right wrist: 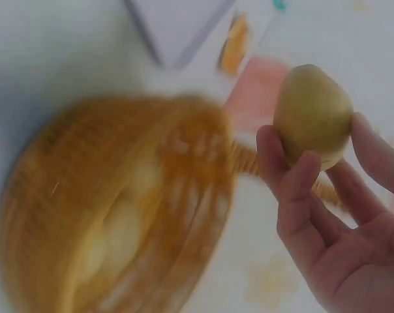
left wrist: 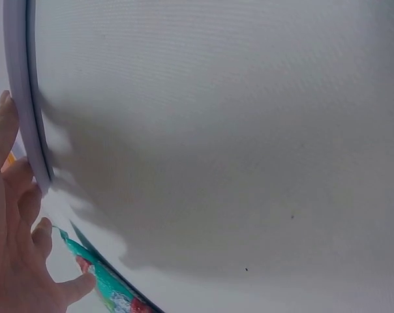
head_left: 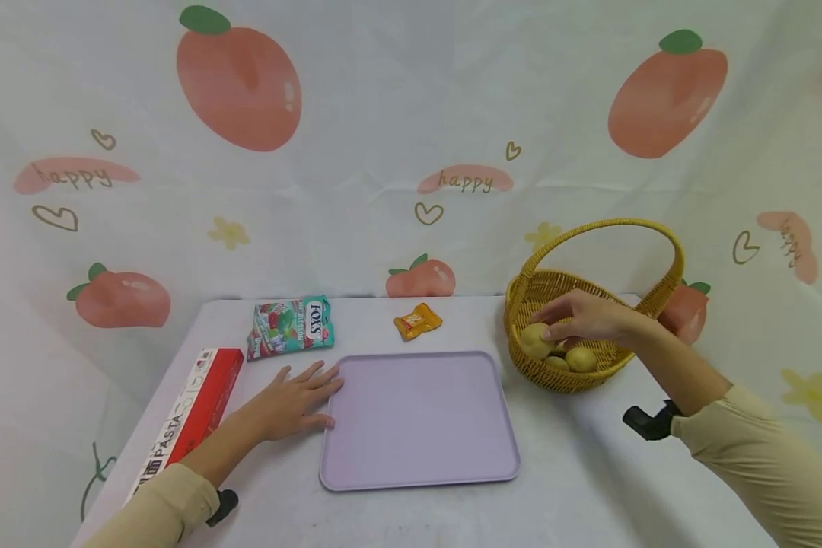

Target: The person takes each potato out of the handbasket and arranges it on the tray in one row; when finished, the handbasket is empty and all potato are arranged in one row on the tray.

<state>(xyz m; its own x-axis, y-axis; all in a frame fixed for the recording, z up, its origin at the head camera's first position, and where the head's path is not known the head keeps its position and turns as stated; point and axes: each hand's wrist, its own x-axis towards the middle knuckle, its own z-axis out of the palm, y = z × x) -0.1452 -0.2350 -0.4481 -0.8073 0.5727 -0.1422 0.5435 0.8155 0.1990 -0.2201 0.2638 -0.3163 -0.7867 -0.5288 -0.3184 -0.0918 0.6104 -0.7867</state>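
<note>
My right hand (head_left: 585,316) pinches a yellow-green, egg-shaped fruit (right wrist: 312,117) between thumb and fingers; its exact kind is unclear. The fruit is at the near left side of a yellow wicker basket (head_left: 565,380), and the right wrist view shows it above the rim. Several similar fruits (head_left: 581,359) lie inside the basket, partly hidden by its wall. With fingers spread, my left hand (head_left: 294,403) touches the left edge of a pale purple tray (head_left: 421,422). In the left wrist view, the fingertips (left wrist: 2,120) meet the tray's rim (left wrist: 29,98).
A green candy bag (head_left: 291,327) lies behind my left hand. An orange packet (head_left: 418,321) is beyond the tray. A red and white pasta box (head_left: 199,403) lies along the table's left side, beside my left forearm. The basket's tall handle (head_left: 606,224) arches above its opening.
</note>
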